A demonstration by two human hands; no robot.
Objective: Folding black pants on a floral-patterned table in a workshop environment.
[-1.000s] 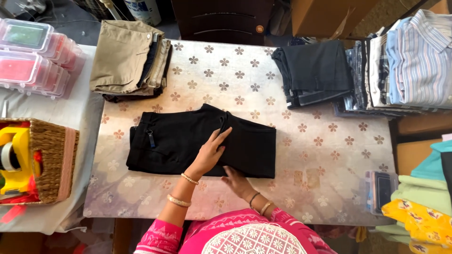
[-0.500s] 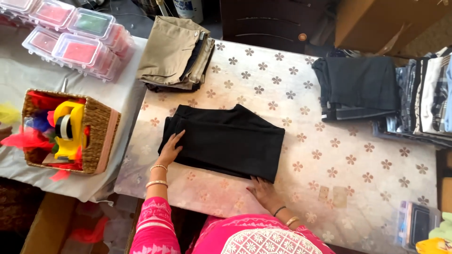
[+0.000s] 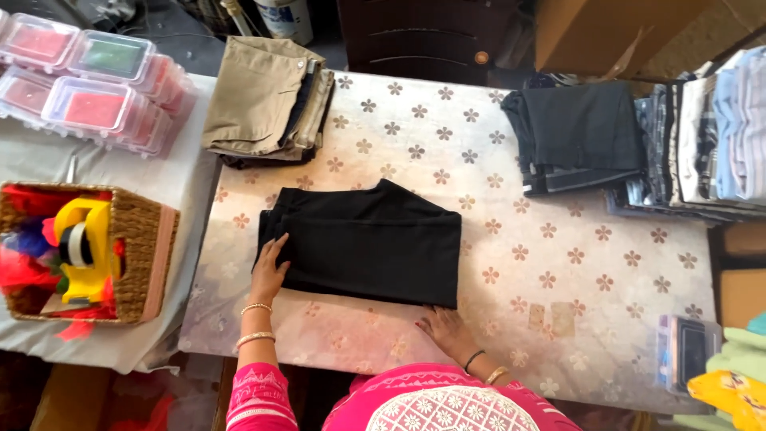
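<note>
From the head camera, a folded black cloth garment, likely trousers (image 3: 363,243), lies flat near the middle of a table covered in a pale plastic sheet printed with brown flowers (image 3: 558,263). The left hand (image 3: 269,271) rests open on the garment's left near corner, fingers spread and flat on the cloth, gripping nothing. The right hand (image 3: 443,327) lies on the table just at the garment's near right edge, fingers extended and touching the hem; it holds nothing either.

The step in hand looks like squaring and smoothing the fold. The piece seems already folded to stack size, so the next move probably calls for sliding both palms under or along its edges to lift it without letting the layers slip.

At the far left sit clear lidded plastic boxes (image 3: 88,88) holding red and green contents whose kind I cannot make out. Nearer, a woven wicker basket (image 3: 140,255) holds a yellow tape dispenser (image 3: 80,247) among red and blue scraps. A khaki folded stack (image 3: 267,100) lies at the far side, a dark grey folded pile (image 3: 578,136) to the right, and striped shirts (image 3: 718,132) beyond that.
</note>
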